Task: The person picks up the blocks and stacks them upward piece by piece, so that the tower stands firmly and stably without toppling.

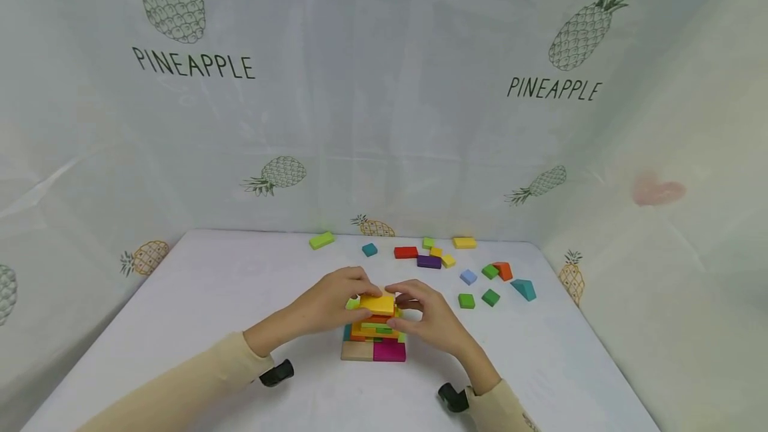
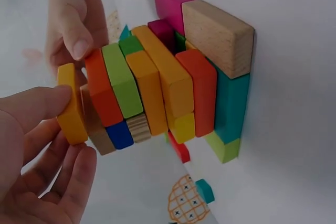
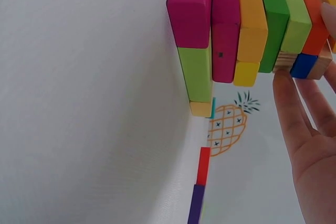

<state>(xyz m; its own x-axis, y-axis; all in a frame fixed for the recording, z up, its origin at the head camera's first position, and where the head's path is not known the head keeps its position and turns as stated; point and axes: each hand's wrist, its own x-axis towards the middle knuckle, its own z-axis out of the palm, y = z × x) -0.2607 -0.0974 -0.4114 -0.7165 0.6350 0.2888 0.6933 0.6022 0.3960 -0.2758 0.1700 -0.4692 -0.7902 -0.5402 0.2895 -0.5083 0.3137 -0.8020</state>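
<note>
A layered tower of coloured wooden blocks stands on the table. At its top, my left hand pinches a yellow block between thumb and fingers. The left wrist view shows a narrow gap between this block and the wooden block under it. My right hand curls about the tower's upper layers from the right. In the right wrist view its fingers touch the back, near a blue block, with the thumb on the front. Magenta and plain wooden blocks form the bottom front.
Behind the tower lie loose blocks: lime, teal, red, purple and yellow. Green blocks, an orange block and a teal triangle lie to the right. A pineapple-print curtain hangs behind.
</note>
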